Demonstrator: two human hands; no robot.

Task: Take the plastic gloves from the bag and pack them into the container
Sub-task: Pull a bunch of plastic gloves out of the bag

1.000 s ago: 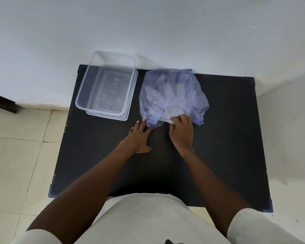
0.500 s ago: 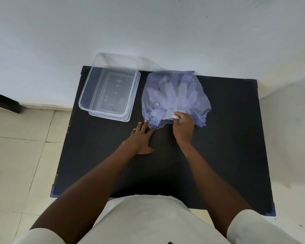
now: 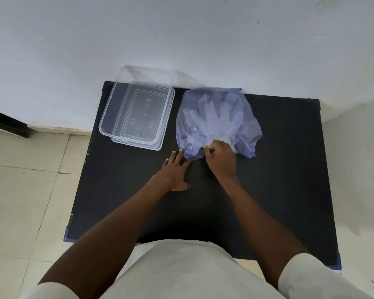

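Observation:
A translucent bluish plastic bag (image 3: 244, 117) lies flat at the back middle of the black table (image 3: 279, 180). Clear plastic gloves (image 3: 216, 114) show through it, fingers pointing away from me. My right hand (image 3: 221, 157) is at the bag's near opening, fingers pinched on the gloves' cuff ends there. My left hand (image 3: 175, 169) lies flat on the table, fingers spread, fingertips pressing the bag's near left corner. An empty clear rectangular container (image 3: 138, 111) stands at the table's back left, beside the bag.
A white wall runs right behind the table's far edge. Pale floor tiles (image 3: 26, 190) lie to the left, with a dark object (image 3: 7, 124) at the left edge of view. The table's near corners carry blue caps.
My right hand has shifted slightly left at the bag's mouth and its fingers have closed tighter on the glove cuffs. The left hand stays flat on the bag's corner.

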